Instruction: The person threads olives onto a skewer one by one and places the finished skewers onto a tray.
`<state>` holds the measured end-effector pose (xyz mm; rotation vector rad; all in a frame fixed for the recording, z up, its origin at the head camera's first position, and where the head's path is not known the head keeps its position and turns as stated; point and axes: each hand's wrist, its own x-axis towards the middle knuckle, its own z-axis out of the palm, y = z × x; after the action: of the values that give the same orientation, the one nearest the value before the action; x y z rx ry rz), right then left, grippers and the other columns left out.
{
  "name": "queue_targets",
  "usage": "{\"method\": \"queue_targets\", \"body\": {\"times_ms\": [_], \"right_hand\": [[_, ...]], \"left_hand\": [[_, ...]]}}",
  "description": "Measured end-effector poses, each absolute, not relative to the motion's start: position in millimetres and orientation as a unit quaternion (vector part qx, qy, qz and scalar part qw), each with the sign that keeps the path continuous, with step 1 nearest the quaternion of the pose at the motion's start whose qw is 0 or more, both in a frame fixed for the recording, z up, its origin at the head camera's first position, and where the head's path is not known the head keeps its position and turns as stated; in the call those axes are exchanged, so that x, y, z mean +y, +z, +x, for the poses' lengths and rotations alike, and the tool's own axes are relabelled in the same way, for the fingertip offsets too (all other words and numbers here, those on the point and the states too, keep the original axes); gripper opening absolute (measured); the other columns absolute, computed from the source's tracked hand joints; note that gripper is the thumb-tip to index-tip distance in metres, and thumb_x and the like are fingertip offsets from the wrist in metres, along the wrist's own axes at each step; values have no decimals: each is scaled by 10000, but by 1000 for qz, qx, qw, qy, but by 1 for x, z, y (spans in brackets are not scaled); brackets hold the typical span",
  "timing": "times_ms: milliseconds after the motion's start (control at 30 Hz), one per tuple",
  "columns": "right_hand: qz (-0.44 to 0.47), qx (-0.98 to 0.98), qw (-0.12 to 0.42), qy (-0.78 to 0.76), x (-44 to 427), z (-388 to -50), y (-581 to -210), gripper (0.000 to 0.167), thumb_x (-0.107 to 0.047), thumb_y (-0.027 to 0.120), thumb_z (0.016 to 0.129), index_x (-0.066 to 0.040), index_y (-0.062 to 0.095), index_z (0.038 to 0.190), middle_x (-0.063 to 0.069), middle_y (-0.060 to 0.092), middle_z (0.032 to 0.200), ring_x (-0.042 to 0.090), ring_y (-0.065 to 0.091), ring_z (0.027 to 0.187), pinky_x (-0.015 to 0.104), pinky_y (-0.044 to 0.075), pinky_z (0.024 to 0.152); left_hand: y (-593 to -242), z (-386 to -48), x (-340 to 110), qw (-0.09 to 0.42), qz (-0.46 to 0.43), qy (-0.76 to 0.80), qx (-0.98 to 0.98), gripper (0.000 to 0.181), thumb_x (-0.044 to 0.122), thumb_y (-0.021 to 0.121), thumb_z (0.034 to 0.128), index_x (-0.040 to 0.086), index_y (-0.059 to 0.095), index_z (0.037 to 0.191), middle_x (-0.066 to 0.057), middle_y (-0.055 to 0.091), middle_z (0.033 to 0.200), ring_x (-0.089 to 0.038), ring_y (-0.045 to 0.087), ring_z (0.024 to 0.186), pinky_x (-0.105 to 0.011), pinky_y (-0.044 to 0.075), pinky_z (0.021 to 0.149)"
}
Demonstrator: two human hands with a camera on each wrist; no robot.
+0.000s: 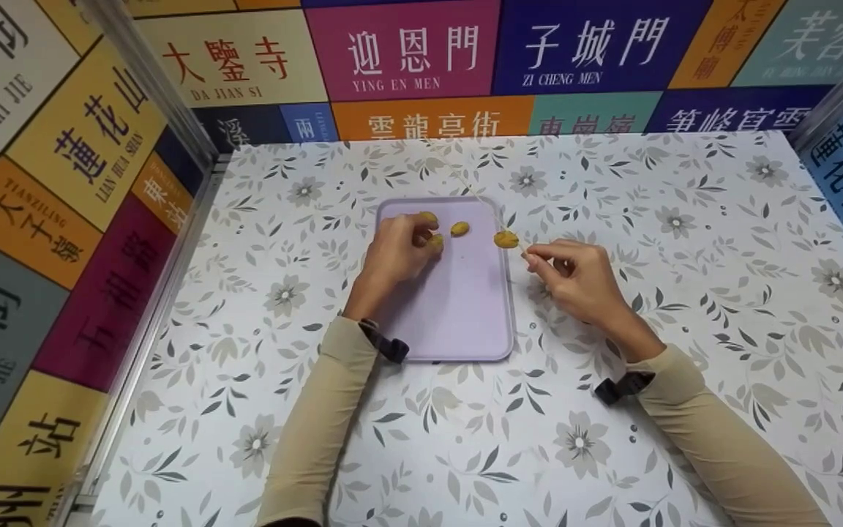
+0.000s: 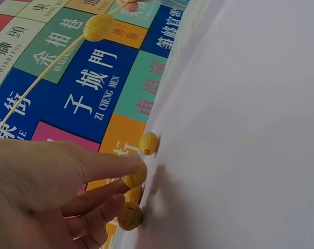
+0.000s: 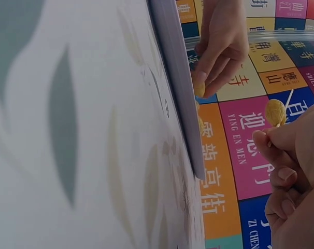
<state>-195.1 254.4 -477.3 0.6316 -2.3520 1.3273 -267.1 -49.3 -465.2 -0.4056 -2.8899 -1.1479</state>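
Observation:
My left hand (image 1: 397, 252) is over the lavender tray (image 1: 458, 315), its thumb and fingertips pinching a small yellow ball (image 2: 134, 175). Other yellow balls lie close by: one (image 1: 459, 229) to the right of the fingers, another (image 2: 130, 216) beneath them in the left wrist view. Beyond the tray's right edge, my right hand (image 1: 581, 282) pinches the lower end of a thin stick (image 2: 42, 75). A single yellow ball (image 3: 275, 112) is threaded on the stick just above the fingertips, and the long bare part slants up and away to the left.
The tray lies on a white tabletop (image 1: 685, 278) with a grey floral pattern. Colourful panels (image 1: 407, 51) with printed characters stand along the back, left and right sides.

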Motion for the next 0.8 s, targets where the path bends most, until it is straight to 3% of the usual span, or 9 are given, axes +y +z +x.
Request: {"method": "queue_targets", "body": {"times_ms": [167, 367, 567, 800], "right_hand": [[225, -834, 182, 470, 254, -196, -478, 107, -50, 806, 971, -102, 874, 1037, 3, 783, 800, 124, 501, 616, 174, 359, 565], [221, -837, 172, 471, 255, -195, -480, 119, -59, 822, 960, -121, 877, 1046, -7, 742, 766, 121, 480, 601, 182, 343, 547], [219, -837, 158, 475, 254, -194, -480, 135, -45, 834, 944, -121, 877, 1048, 6, 730, 769, 117, 472, 603, 178, 338, 547], [227, -836, 158, 473, 251, -193, -479, 135, 11, 827, 928, -58, 869, 1037, 50, 735, 762, 131, 453, 592, 184, 325, 546]], "left_hand": [[-459, -271, -54, 18, -132, -481, -867, 269, 172, 814, 984, 105, 816, 1245, -60, 816, 1138, -189, 724, 955, -299, 567, 854], [-449, -273, -63, -9, -55, -664, -745, 336, 325, 846, 973, 193, 782, 1275, -61, 823, 1161, -252, 767, 1043, -365, 575, 899], [-444, -278, -67, -23, 29, -739, -673, 359, 456, 857, 937, 210, 791, 1191, -13, 831, 1089, -132, 624, 871, -268, 410, 709], [-444, -279, -68, 9, 43, -764, -643, 311, 429, 822, 971, 171, 793, 1143, -15, 846, 1044, -108, 592, 780, -242, 403, 672]]}}
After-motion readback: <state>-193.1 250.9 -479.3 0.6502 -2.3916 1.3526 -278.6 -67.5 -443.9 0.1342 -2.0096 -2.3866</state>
